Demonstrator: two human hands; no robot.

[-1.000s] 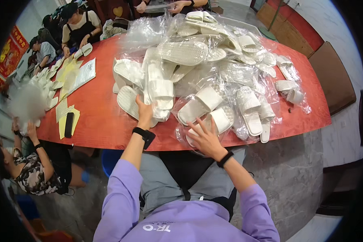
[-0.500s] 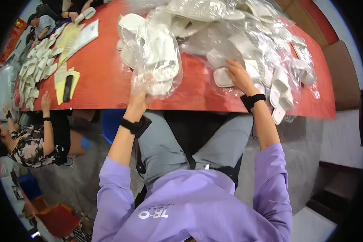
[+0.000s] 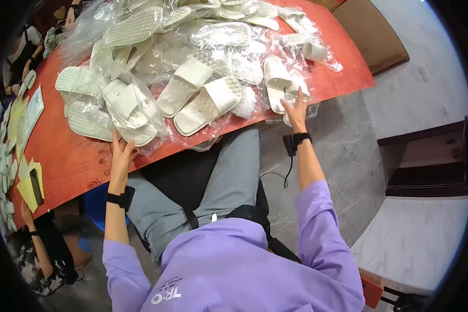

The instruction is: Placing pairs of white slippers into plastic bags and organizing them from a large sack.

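White slippers in clear plastic bags lie heaped across the red tabletop (image 3: 73, 161). The left hand (image 3: 120, 156) rests at the near edge, fingers straight and open, touching the bagged slippers (image 3: 127, 112) without gripping them. The right hand (image 3: 298, 110) reaches up with the arm stretched out, fingers spread flat on another bagged pair (image 3: 283, 86) near the tabletop's right end.

Glossy plastic bags (image 3: 140, 112); polished red wood table (image 3: 73, 161)
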